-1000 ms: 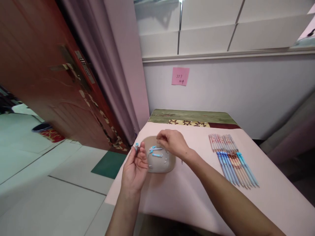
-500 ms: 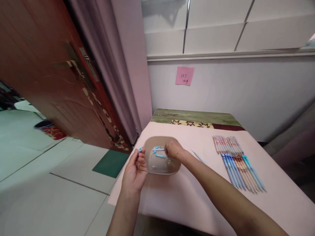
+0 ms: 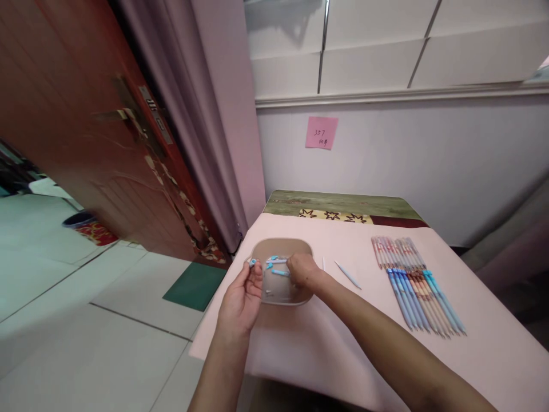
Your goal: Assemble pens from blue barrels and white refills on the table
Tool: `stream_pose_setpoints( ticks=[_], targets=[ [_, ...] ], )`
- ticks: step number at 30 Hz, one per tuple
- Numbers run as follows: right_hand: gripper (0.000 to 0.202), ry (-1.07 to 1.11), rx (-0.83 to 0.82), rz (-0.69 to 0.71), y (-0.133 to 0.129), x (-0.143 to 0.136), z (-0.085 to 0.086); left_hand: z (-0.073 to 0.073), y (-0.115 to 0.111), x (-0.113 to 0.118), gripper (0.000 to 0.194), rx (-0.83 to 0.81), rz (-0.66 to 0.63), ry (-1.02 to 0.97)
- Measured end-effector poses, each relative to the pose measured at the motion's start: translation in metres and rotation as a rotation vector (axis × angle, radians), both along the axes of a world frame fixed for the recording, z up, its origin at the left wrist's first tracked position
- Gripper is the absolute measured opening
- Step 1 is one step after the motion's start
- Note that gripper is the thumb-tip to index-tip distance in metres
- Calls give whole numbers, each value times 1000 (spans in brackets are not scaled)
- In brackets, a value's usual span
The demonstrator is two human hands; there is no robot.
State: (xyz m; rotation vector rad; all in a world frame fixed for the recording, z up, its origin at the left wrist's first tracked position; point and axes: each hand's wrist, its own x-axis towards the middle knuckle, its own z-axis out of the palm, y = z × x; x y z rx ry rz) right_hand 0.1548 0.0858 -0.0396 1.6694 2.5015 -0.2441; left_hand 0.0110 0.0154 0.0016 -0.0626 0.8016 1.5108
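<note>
Right hand in the tray, blue piece in my left

My left hand point(image 3: 245, 289), left of the tray, pinches a small blue piece point(image 3: 253, 262) between thumb and fingers. The beige tray point(image 3: 286, 301) sits on the counter point(image 3: 317, 343), with blue parts point(image 3: 279, 272) lying inside. My right hand point(image 3: 301, 270) dips into it, fingers bunched downward; I can't tell what they hold. Right of the tray lies a pale blue pen point(image 3: 347, 274), then, farther right, two rows of pens point(image 3: 422, 300).

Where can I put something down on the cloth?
Bare cloth lies between the tray and the near edge, and behind the loose pen, left of the pen rows. The tray's crowded: blue bits, the right hand reaching in, the left hand alongside.
</note>
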Motion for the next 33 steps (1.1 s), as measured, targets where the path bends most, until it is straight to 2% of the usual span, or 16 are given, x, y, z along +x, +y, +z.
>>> stream_pose_setpoints(
  ticks=[6, 11, 15, 18, 21, 24, 27, 33],
  targets=[
    [20, 417, 87, -107, -22, 24, 25, -8, -3, 18, 19, -50, -118, -23],
    [17, 1191, -42, -211, -39, 46, 24, -12, -2, 29, 18, -48, -133, 3],
    [21, 1326, -28, -235, -37, 58, 20, -8, -2, 28, 19, -35, -107, 40],
    [17, 1242, 4, -252, -34, 63, 18, -5, -3, 25, 19, -15, -52, 73],
    [15, 1022, 19, -179, -32, 61, 17, -6, -3, 23, 18, -5, -48, 67],
    [18, 590, 114, -96, -27, 52, 19, -8, -2, 24, 18, -18, -47, 53],
    [20, 252, 194, -99, -14, 38, 17, -9, -1, 26, 17, -30, -37, 50],
    [23, 48, 171, -38, 8, 8, -8, -10, -3, 21, 17, -48, -61, 34]
  ],
)
